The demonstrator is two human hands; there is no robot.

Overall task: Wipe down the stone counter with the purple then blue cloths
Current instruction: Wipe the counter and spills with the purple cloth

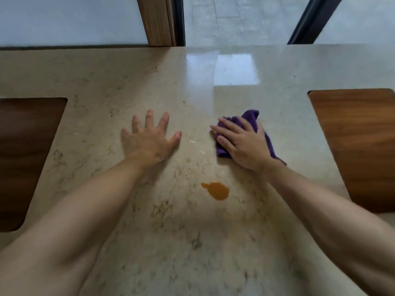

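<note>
The beige stone counter (192,231) fills the view. My right hand (241,144) lies flat with straight fingers on a crumpled purple cloth (250,117) and presses it onto the stone right of centre. My left hand (149,137) rests palm down on the bare counter with its fingers spread, a short way left of the cloth. An orange liquid spot (215,190) sits on the stone nearer to me, between my forearms. Two small pale streaks (195,144) lie between the hands. No blue cloth is in view.
Dark wooden chair seats show at the counter's left side (27,157) and right side (359,146). Behind the far edge stand a wooden post (157,20) and glass panes with a dark frame (310,20). A window glare patch lies on the far stone (233,69).
</note>
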